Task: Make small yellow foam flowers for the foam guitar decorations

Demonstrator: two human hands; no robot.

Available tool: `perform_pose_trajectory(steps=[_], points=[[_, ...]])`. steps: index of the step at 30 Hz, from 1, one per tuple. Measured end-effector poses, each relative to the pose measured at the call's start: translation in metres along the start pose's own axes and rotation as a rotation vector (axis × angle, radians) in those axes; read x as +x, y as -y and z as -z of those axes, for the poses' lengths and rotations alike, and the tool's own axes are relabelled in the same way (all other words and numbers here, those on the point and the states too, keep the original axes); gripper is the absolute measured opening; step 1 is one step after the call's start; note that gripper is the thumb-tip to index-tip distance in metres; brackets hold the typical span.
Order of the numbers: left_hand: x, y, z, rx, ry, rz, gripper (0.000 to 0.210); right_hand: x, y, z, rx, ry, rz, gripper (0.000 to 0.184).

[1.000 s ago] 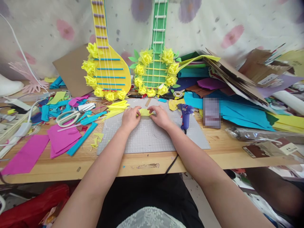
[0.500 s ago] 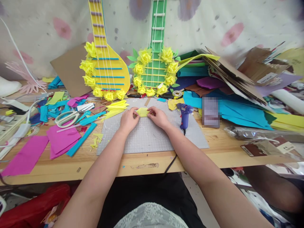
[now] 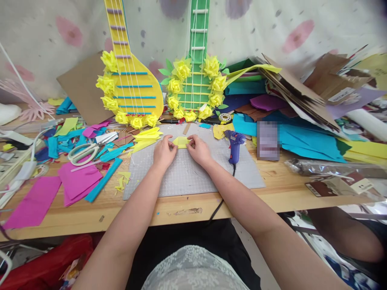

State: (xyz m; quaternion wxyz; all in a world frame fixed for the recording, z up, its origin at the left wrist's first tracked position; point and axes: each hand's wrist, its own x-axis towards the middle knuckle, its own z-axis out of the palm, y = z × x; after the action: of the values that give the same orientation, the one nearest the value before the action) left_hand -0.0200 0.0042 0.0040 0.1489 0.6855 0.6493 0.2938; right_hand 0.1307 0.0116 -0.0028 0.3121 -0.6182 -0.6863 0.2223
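A small piece of yellow crepe paper [image 3: 182,142] is stretched between my hands, just above the far part of the grey cutting mat [image 3: 181,181]. My left hand [image 3: 164,152] pinches its left end between thumb and fingers. At its right end, my right hand [image 3: 198,150] grips it the same way. Folded yellow paper strips [image 3: 145,139] lie on the mat's far left corner, beside my left hand. To the right of my right hand, a blue glue gun [image 3: 235,146] rests on the mat, its cord running toward the table's front edge.
A yellow paper instrument [image 3: 140,88] and a green one [image 3: 196,88], both trimmed with yellow paper flowers, stand at the back. Scissors [image 3: 83,153] and magenta sheets [image 3: 33,201] lie left. Blue paper [image 3: 308,141], cardboard [image 3: 298,88] and a pixelated rectangle [image 3: 268,141] are right.
The camera view has shifted slightly, moving the background items a little leftward. Both hands still pinch the yellow paper in nearly the same place.
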Motion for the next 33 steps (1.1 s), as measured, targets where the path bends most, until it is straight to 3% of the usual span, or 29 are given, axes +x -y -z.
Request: perform_pose_trajectory(steps=[18, 25, 33], points=[[0.0, -0.007, -0.003, 0.09, -0.037, -0.027, 0.025, -0.004, 0.011, 0.0, -0.324, -0.02, 0.044, 0.014], [-0.001, -0.009, -0.002, 0.164, 0.007, -0.081, 0.011, -0.004, 0.01, 0.0, -0.398, 0.007, 0.067, 0.017], [-0.003, -0.016, -0.004, 0.244, -0.053, -0.084, 0.013, -0.006, 0.014, -0.006, -0.523, 0.017, 0.125, 0.022]])
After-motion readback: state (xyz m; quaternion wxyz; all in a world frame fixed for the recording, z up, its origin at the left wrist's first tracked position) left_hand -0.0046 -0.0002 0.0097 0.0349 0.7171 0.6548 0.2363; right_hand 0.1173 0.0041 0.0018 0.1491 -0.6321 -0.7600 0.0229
